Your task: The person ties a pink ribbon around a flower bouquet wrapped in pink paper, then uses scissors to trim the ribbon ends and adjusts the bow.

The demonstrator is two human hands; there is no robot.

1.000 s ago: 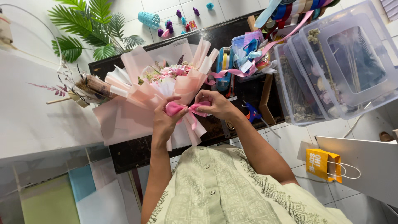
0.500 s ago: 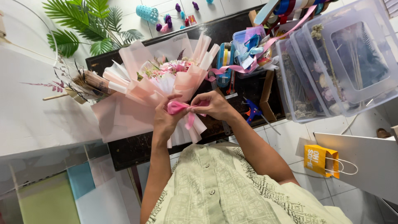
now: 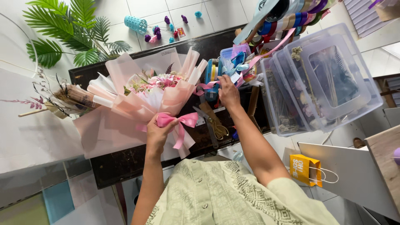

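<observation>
On the dark table (image 3: 125, 166) right below me lies the pink-wrapped bouquet (image 3: 137, 104), stems end toward me, blooms pointing away. My left hand (image 3: 156, 135) is closed on the pink ribbon bow (image 3: 177, 121) at the bouquet's neck, fingers pinching the knot w/ the tails hanging down over the wrap. My right hand (image 3: 228, 92) is stretched out well apart from the bow, fingers curled down onto a jumble of ribbon spools (image 3: 227, 66) at the table's far side; can't tell exactly which piece it grips. Scissors (image 3: 214, 125) w/ gold handles lie on the table btwn my two arms, near the right forearm. Clear plastic bins (image 3: 321, 83) stand stacked just right of the spools. Green palm leaves (image 3: 66, 33) at far left, yellow paper bag (image 3: 306, 168) on the floor to my right.
</observation>
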